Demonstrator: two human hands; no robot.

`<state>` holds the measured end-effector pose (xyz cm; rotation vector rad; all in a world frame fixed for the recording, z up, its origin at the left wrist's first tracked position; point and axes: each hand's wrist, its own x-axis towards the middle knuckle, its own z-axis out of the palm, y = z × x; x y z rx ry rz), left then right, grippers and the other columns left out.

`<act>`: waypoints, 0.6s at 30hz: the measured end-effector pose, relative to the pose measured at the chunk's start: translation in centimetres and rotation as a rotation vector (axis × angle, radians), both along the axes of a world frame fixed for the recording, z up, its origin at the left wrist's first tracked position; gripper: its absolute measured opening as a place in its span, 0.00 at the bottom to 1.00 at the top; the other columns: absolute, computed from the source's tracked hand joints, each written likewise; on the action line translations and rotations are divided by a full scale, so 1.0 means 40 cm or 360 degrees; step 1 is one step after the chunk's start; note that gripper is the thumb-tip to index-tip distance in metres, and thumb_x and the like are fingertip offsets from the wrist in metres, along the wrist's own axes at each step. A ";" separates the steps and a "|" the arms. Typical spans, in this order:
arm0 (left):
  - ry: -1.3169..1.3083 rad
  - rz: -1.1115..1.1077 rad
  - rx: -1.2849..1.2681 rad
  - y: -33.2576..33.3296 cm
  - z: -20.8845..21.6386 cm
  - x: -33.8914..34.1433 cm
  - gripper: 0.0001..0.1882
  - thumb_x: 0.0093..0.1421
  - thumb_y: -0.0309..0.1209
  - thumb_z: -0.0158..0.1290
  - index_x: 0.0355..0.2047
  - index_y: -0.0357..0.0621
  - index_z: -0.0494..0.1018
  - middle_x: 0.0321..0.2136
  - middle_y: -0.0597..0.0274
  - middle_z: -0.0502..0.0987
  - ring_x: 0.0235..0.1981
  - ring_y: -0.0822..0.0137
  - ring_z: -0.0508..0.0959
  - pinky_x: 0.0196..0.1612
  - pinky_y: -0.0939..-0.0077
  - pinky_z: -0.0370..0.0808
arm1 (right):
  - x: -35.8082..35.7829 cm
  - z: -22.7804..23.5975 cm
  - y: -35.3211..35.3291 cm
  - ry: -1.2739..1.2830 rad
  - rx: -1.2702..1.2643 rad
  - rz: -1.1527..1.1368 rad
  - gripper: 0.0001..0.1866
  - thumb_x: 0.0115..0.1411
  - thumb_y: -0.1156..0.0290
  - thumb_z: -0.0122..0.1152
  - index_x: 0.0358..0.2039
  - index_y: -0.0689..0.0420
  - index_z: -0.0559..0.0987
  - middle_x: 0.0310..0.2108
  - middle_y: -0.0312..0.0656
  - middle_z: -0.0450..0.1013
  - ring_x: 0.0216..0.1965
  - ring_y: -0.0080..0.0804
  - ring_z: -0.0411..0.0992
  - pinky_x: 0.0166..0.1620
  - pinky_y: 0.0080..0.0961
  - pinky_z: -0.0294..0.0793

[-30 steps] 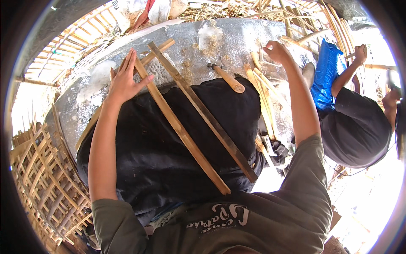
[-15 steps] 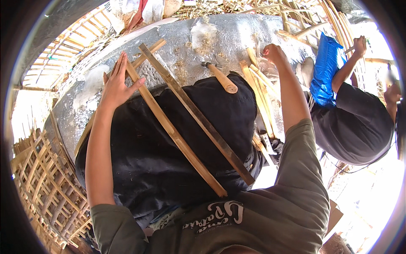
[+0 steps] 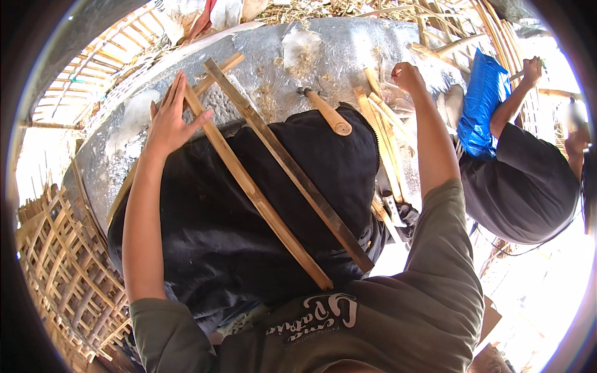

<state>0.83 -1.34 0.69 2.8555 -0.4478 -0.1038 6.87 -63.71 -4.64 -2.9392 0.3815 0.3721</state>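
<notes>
My left hand (image 3: 171, 121) lies with straight fingers and the thumb spread, against the upper part of a pale bamboo strip (image 3: 249, 183). Beside it a darker bamboo strip (image 3: 292, 168) runs down toward my shirt, crossing the pale strip near their far ends. Both lie over black cloth (image 3: 205, 205) on my lap. Out to the right, my right hand (image 3: 408, 78) is closed above the grey floor; whatever its fingers may hold cannot be made out. A hammer (image 3: 329, 115) with a light wooden handle lies between my hands, its handle end over the black cloth.
Several split bamboo pieces (image 3: 385, 143) lie below my right hand. A co-worker in black (image 3: 522, 186) sits at the right, beside a blue plastic bag (image 3: 482, 105). A woven bamboo basket (image 3: 68, 273) stands at the left. Sacks (image 3: 227, 15) and dry plant scraps (image 3: 305, 11) lie along the far side.
</notes>
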 end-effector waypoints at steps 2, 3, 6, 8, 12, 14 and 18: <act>-0.0005 0.0001 -0.0002 0.002 -0.004 0.000 0.61 0.53 0.74 0.49 0.74 0.45 0.44 0.74 0.57 0.48 0.73 0.53 0.53 0.67 0.25 0.46 | 0.003 -0.002 -0.009 -0.0090 0.0060 0.0009 0.07 0.54 0.70 0.67 0.35 0.47 0.85 0.36 0.42 0.83 0.40 0.42 0.81 0.46 0.37 0.79; -0.0011 0.0002 -0.0002 0.006 -0.006 -0.001 0.61 0.53 0.74 0.49 0.74 0.45 0.44 0.74 0.58 0.48 0.73 0.53 0.53 0.67 0.25 0.46 | 0.004 0.003 -0.005 -0.0111 0.0130 0.0011 0.07 0.54 0.69 0.67 0.35 0.47 0.85 0.35 0.42 0.83 0.39 0.41 0.81 0.45 0.36 0.79; -0.0017 0.0004 -0.0008 0.013 -0.012 -0.002 0.58 0.55 0.72 0.49 0.74 0.49 0.43 0.74 0.59 0.47 0.73 0.53 0.52 0.67 0.25 0.44 | 0.013 0.025 -0.002 -0.0135 0.0288 -0.0012 0.07 0.54 0.67 0.68 0.35 0.48 0.86 0.33 0.42 0.83 0.36 0.36 0.82 0.42 0.34 0.79; -0.0020 0.0008 -0.0017 0.015 -0.013 -0.005 0.57 0.56 0.71 0.49 0.74 0.52 0.42 0.74 0.59 0.47 0.74 0.53 0.52 0.67 0.26 0.43 | 0.019 0.037 0.002 -0.0097 0.0326 -0.0064 0.08 0.54 0.66 0.69 0.36 0.48 0.86 0.31 0.41 0.83 0.34 0.33 0.81 0.41 0.32 0.79; -0.0008 0.0019 0.0000 0.007 -0.006 -0.003 0.60 0.54 0.74 0.49 0.74 0.47 0.44 0.74 0.59 0.47 0.74 0.55 0.51 0.67 0.25 0.45 | 0.028 0.036 -0.029 -0.0016 0.0433 -0.0173 0.08 0.56 0.63 0.69 0.35 0.50 0.86 0.29 0.39 0.83 0.33 0.32 0.81 0.40 0.32 0.78; 0.0001 0.0023 0.0012 0.002 -0.004 -0.001 0.62 0.53 0.75 0.49 0.74 0.45 0.44 0.74 0.59 0.47 0.74 0.55 0.51 0.67 0.25 0.46 | 0.028 0.026 -0.048 -0.0037 0.0386 -0.0154 0.08 0.57 0.62 0.68 0.35 0.50 0.86 0.29 0.39 0.82 0.32 0.31 0.81 0.40 0.32 0.78; 0.0013 0.0033 0.0021 -0.003 0.002 -0.002 0.62 0.52 0.76 0.48 0.74 0.46 0.44 0.74 0.60 0.47 0.74 0.56 0.51 0.67 0.25 0.46 | 0.025 0.013 -0.073 -0.0017 0.0411 -0.0209 0.08 0.57 0.62 0.68 0.34 0.51 0.86 0.28 0.38 0.82 0.32 0.29 0.80 0.39 0.31 0.79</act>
